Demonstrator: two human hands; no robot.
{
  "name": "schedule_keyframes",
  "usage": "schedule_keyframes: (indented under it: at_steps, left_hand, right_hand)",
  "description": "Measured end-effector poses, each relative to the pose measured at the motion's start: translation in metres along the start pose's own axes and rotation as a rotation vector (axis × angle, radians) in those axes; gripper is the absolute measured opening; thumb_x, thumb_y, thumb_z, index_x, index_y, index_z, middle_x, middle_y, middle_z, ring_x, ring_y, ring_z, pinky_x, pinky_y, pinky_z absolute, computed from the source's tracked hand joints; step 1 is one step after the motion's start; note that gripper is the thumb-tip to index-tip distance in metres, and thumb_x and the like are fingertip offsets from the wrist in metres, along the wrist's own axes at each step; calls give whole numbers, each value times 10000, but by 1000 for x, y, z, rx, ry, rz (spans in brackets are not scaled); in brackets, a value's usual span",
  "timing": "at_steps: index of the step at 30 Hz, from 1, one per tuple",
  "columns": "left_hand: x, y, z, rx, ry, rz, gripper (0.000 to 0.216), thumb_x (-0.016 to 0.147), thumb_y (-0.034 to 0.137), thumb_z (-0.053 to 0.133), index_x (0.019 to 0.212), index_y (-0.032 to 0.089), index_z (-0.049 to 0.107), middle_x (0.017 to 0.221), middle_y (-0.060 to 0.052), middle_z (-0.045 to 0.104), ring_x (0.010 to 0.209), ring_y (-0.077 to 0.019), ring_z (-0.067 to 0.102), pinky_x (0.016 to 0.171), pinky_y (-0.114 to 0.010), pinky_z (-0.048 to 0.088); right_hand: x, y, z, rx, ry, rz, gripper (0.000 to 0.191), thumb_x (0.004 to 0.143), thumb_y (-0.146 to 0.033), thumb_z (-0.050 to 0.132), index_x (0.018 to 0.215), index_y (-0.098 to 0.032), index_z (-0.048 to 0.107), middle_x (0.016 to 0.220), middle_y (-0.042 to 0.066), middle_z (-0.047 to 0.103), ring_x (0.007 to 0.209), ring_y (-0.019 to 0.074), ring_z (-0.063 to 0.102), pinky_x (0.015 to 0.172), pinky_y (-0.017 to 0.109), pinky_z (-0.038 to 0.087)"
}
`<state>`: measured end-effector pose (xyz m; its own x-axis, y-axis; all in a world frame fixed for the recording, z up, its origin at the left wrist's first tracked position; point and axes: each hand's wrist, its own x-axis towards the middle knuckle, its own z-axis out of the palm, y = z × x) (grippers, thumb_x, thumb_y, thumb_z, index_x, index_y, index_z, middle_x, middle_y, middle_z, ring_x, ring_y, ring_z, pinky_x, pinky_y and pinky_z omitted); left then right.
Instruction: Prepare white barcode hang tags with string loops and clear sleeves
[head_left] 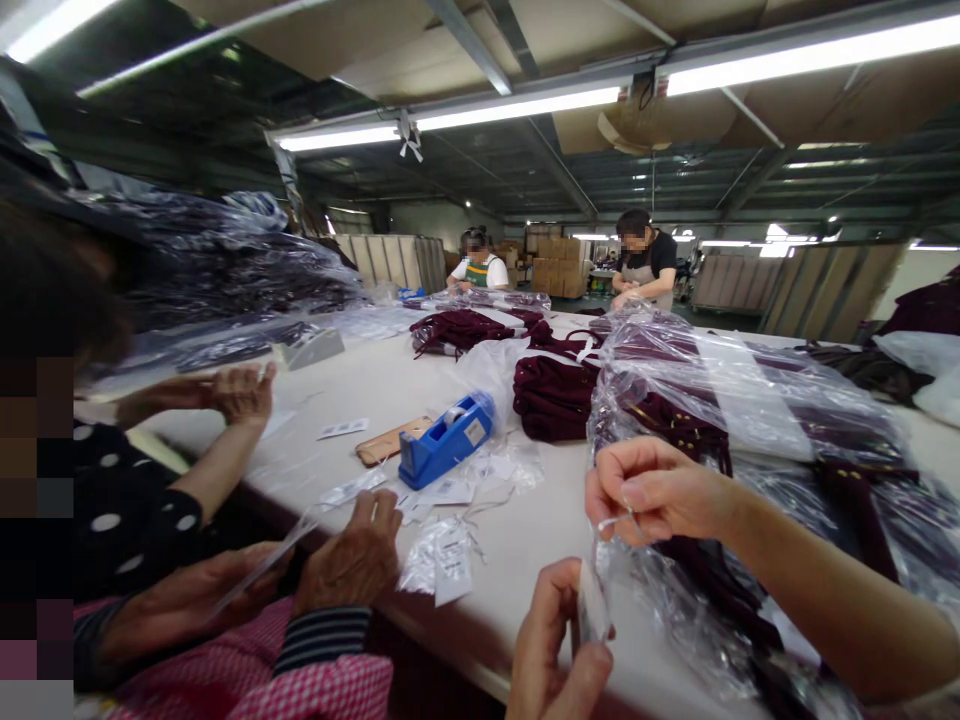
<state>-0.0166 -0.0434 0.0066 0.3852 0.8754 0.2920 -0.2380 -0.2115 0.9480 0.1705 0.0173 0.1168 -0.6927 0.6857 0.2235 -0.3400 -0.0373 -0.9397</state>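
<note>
My left hand [555, 645], low in the view, is closed on a small whitish tag [594, 600] that looks partly wrapped in clear plastic. Its print cannot be made out. Just above, my right hand [652, 490] pinches a thin pale string [616, 520] between thumb and fingers. The string seems to run down toward the tag. Behind my right hand, dark maroon garments [667, 415] lie in clear plastic bags, with a white band [750, 390] across the stack. Left of my hands, several small bagged tags [453, 560] with strings rest on the white table [510, 600].
A blue tape dispenser [446, 440] stands beside a phone [390, 440]. At the left, a co-worker's hands [349, 555] handle a clear bag, and another person's hand [244, 395] is beyond. Bagged garments [247, 270] are piled at the back left. Two people work across the table.
</note>
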Motion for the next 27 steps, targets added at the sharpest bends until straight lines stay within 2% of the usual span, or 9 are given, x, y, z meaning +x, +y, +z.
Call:
schedule_keyframes:
  at_steps: [5,12,15,18,23,27]
  left_hand:
    - [0,-4,-1,-13,39,-10,460,790,547,612,1112,233,520,910,-32,590,859,-206,545,779,-310,366]
    - [3,-2,-7,79,89,-13,403,738,410,690,1080,233,571,1003,-42,622,907,-213,572,788,-297,416]
    - [4,-5,-9,68,118,19,431,721,402,712,1100,236,592,1134,-60,625,1033,-244,568,891,-329,426]
    - [2,-9,-11,85,184,74,471,710,410,722,1129,229,609,1236,-82,607,1182,-293,519,1034,-399,363]
    - [-2,-8,-15,249,254,64,464,740,359,697,1186,262,614,1223,-57,651,1168,-271,559,1037,-372,381]
    - [-4,-7,-17,317,285,105,472,743,350,691,1207,302,614,1281,-37,633,1215,-267,538,1082,-385,353]
  right_hand:
    - [0,0,0,-88,-5,18,221,841,-271,652,721,-126,535,868,108,702,462,33,463,417,152,349]
    - [4,-8,5,-126,24,71,148,853,-197,641,756,-120,560,929,101,693,528,42,526,435,146,335]
    - [5,-11,7,-96,15,104,125,856,-181,639,771,-120,571,956,100,687,568,59,572,429,140,315]
    - [5,-12,8,-99,4,97,142,863,-199,635,772,-122,559,952,104,683,587,69,585,429,140,307]
    - [5,-15,9,-102,30,91,188,863,-221,630,739,-131,521,915,96,683,540,53,552,425,140,293]
    - [6,-16,10,-100,44,88,184,863,-220,621,734,-131,523,910,96,687,541,54,548,420,140,289]
